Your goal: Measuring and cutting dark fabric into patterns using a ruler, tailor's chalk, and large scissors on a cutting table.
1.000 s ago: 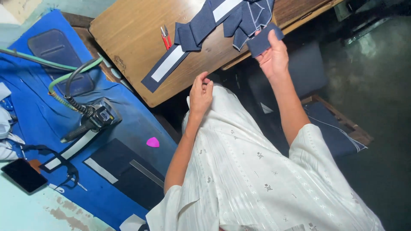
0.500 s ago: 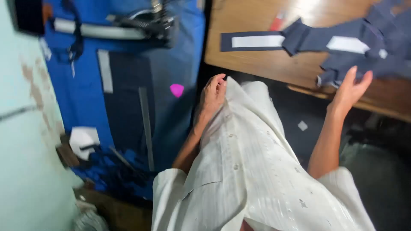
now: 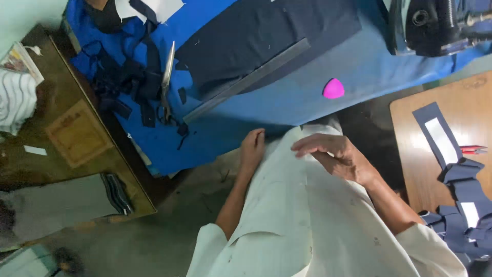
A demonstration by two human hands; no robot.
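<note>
My left hand (image 3: pixel 252 149) is curled at the left edge of the white garment (image 3: pixel 302 220) that covers my lap, its fingers closed on the cloth. My right hand (image 3: pixel 335 154) lies on top of the same garment a little to the right, fingers spread and pointing left, holding nothing. Both hands sit just below the edge of the table covered in blue cloth (image 3: pixel 287 102). A pink triangular tailor's chalk (image 3: pixel 333 88) lies on that cloth, just above my right hand.
A metal ruler (image 3: pixel 246 80), scissors (image 3: pixel 166 82) and dark navy fabric (image 3: pixel 266 31) lie on the blue table, with a black iron (image 3: pixel 435 23) at top right. On the wooden table (image 3: pixel 410 149) at right are navy strips with white lining (image 3: pixel 461 179) and a red pen (image 3: pixel 474 150). A brown table (image 3: pixel 77 149) with folded grey cloth stands at left.
The view has swung from the wooden table to the blue one. My right hand has come down from the navy pieces onto the white garment. My left hand stays at the garment's edge.
</note>
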